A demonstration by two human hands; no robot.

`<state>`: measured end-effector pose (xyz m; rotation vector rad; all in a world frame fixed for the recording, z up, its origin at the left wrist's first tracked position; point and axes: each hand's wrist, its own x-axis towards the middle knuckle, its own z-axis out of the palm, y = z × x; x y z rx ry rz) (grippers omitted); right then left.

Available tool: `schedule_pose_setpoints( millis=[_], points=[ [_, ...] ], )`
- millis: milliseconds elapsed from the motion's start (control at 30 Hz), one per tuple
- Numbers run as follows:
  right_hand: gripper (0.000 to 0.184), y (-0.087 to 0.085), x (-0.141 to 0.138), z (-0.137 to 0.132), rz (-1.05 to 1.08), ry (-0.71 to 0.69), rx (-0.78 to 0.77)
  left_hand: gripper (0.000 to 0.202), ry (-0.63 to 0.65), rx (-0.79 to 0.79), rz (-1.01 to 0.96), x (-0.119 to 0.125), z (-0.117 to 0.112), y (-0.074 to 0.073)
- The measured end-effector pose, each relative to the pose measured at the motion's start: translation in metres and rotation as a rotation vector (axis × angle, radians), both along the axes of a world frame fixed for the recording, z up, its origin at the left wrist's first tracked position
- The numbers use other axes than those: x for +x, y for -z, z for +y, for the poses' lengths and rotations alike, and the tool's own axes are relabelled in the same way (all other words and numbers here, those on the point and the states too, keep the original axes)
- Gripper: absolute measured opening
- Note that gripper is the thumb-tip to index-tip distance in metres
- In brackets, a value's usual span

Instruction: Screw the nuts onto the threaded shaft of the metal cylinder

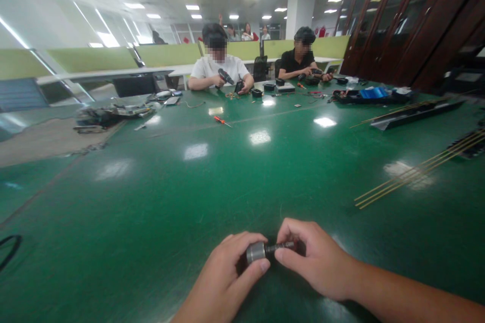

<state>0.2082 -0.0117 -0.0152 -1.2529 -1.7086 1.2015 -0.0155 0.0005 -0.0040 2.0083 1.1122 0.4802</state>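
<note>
Low at the front of the green table (212, 181), both my hands meet on one small part. My left hand (223, 275) is closed around a short silver metal cylinder (256, 251), thumb pressed on its side. My right hand (316, 257) pinches the thin dark shaft (279, 248) that sticks out of that cylinder toward the right. The rest of the part is hidden behind my fingers.
Thin brass rods (413, 171) lie at the right, beside black trays (417, 113). An orange screwdriver (222, 121) lies mid-table. A black cable loop (9, 250) is at the left edge. Two people (220, 68) sit at the far side with tools and small parts.
</note>
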Motion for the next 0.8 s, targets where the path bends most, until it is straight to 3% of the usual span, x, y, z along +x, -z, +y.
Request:
schedule_pose_setpoints(
  millis=[800],
  points=[
    [0.009,0.0021,0.0002,0.0016,0.017,0.006,-0.007,0.019,-0.011,-0.004,-0.017,0.0004,0.0009,-0.0025]
  ],
)
